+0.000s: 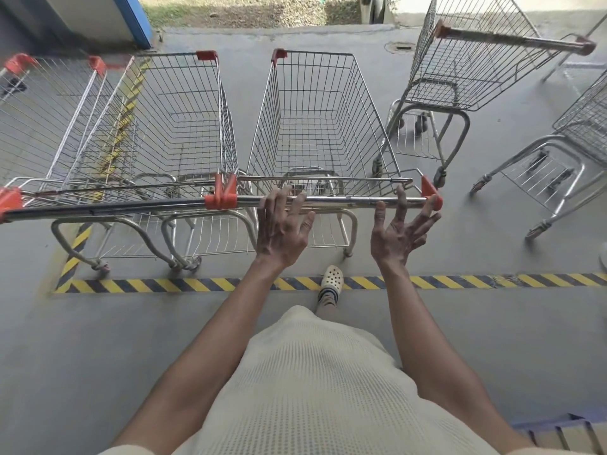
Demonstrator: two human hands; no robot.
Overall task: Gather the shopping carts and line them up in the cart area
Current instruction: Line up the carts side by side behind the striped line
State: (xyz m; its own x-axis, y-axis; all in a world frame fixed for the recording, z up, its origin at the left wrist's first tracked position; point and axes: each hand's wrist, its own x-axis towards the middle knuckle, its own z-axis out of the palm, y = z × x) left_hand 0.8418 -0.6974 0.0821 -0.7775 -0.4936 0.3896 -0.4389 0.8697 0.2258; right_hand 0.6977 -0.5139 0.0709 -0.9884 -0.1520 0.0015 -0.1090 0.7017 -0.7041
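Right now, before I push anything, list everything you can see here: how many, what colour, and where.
carts in a row: three, steel wire with red corner caps, side by side straight ahead
stray carts: two, same steel, askew at the right, one cut off by the edge
hazard tape: one line, yellow and black, on the floor across the front and up the left
floor: grey concrete
drain cover: one, grey, far floor
clog: one, cream, on the tape
knit top: cream, bottom centre
left hand: fingers straight over the middle cart's handle
right hand: fingers spread at the same handle
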